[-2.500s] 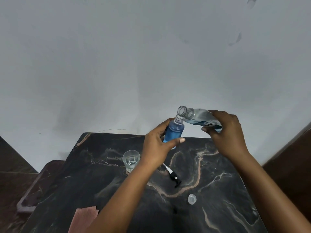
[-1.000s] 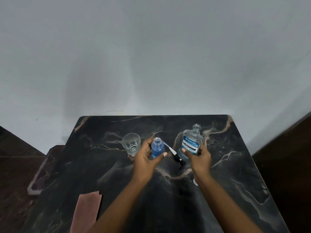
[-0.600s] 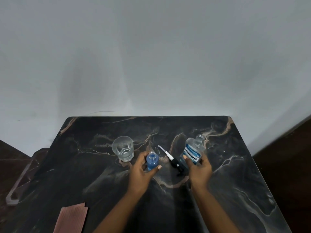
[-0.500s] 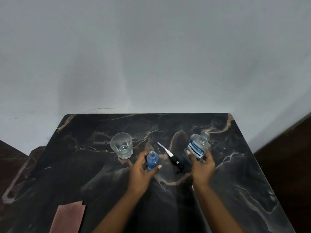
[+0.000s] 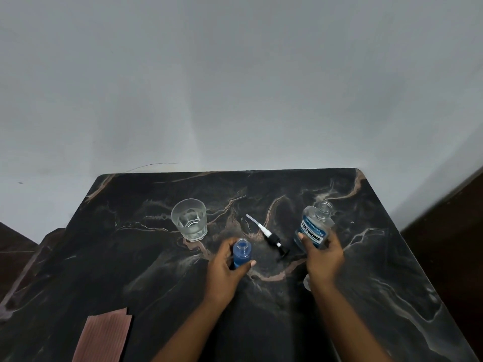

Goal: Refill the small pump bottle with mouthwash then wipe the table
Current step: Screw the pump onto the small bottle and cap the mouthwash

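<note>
The small pump bottle [image 5: 242,252], open-topped and full of blue liquid, stands upright on the dark marble table [image 5: 146,270] with my left hand [image 5: 226,273] curled round it. To its right my right hand [image 5: 322,257] grips the nearly empty Listerine mouthwash bottle [image 5: 315,226], upright, uncapped, its base at the table. Between the two bottles lies the black-and-white pump head [image 5: 270,237] with its tube pointing away. A small clear cap [image 5: 306,282] peeks out beside my right wrist.
A clear glass tumbler [image 5: 189,218] stands left of the small bottle. A pinkish ribbed cloth [image 5: 103,335] lies at the near left edge of the table. A pale wall rises behind; a dark wooden ledge sits lower left.
Both bottles came down from the pouring position above the table and now stand upright on it. The mouthwash bottle has shifted a little to the right. Both hands keep their grips.
</note>
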`<action>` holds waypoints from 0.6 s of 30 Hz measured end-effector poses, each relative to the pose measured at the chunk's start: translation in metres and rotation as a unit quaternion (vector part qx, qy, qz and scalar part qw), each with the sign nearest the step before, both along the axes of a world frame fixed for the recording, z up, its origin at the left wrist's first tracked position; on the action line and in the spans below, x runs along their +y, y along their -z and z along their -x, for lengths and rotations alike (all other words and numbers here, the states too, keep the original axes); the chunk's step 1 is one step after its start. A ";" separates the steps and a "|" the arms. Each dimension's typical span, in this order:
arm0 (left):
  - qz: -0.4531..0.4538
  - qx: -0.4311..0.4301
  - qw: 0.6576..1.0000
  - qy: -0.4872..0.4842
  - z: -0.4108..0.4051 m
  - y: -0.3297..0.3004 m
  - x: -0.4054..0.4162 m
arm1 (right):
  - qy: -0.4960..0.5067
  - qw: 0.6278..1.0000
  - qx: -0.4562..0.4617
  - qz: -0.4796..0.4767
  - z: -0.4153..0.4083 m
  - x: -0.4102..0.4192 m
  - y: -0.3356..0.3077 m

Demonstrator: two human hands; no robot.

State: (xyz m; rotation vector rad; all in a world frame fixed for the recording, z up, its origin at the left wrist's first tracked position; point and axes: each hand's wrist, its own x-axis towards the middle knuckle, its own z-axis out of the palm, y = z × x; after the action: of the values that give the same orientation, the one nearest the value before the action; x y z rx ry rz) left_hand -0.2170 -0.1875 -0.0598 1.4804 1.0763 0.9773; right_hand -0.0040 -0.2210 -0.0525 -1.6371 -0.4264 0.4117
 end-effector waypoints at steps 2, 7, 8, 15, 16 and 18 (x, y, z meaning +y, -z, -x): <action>-0.008 0.006 1.000 0.004 -0.001 0.000 0.001 | -0.001 1.000 -0.001 0.004 -0.002 0.000 0.000; -0.018 0.013 1.000 0.013 -0.002 0.001 0.003 | -0.006 0.999 -0.027 0.039 -0.005 -0.003 0.000; -0.020 0.015 1.000 0.014 -0.002 0.001 0.002 | -0.010 0.999 -0.032 0.042 -0.004 -0.004 0.000; -0.019 0.026 0.999 0.023 0.001 0.000 0.003 | -0.048 0.995 -0.040 0.079 0.001 -0.012 -0.011; -0.017 0.026 0.999 0.026 0.001 0.001 0.003 | -0.050 0.994 -0.041 0.093 0.003 -0.017 -0.014; -0.021 0.029 0.999 0.036 0.001 0.003 0.004 | -0.035 0.989 -0.063 0.128 0.008 -0.032 -0.019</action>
State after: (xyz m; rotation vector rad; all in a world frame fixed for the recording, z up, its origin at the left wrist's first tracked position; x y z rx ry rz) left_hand -0.2185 -0.1832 -0.0627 1.5795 1.0430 0.9161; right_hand -0.0120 -0.2530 -0.0331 -1.9082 -0.5445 0.4302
